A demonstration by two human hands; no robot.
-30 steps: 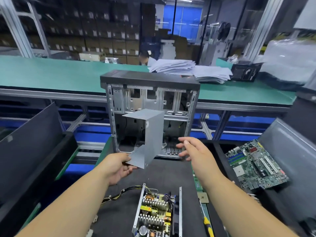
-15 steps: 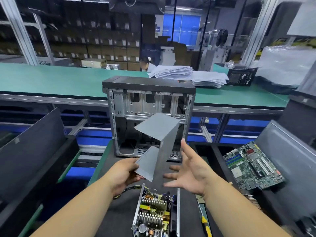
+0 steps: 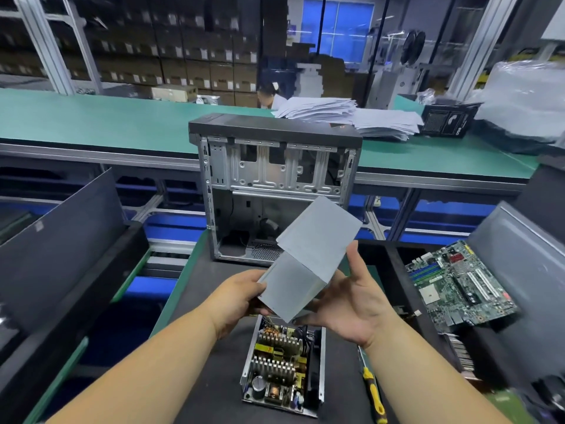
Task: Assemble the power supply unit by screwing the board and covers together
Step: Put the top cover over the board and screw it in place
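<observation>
The grey metal cover (image 3: 308, 264), a folded sheet with three visible faces, was held in the air above the near end of the desk (image 3: 214, 301), between the open computer case (image 3: 275, 191) behind it and the power supply tray (image 3: 282, 359) below it. It was gripped at its lower left corner by the left hand (image 3: 241, 296), fingers curled round the edge. The right hand (image 3: 348, 304) was spread wide with its palm up, cradling the cover's lower right side, the thumb raised along the sheet's edge. The tray lay flat on the desk with its board, heat sinks and coils exposed, nothing yet fitted over it. A yellow-handled screwdriver (image 3: 371, 390) lay just to the right of the tray, untouched.

The step in hand was judged to be the orienting of the cover before fitting. The next move would call for the cover's open side to be turned downward, lined up with the tray's walls and lowered squarely, clear of the loose wires at the far end.
</observation>
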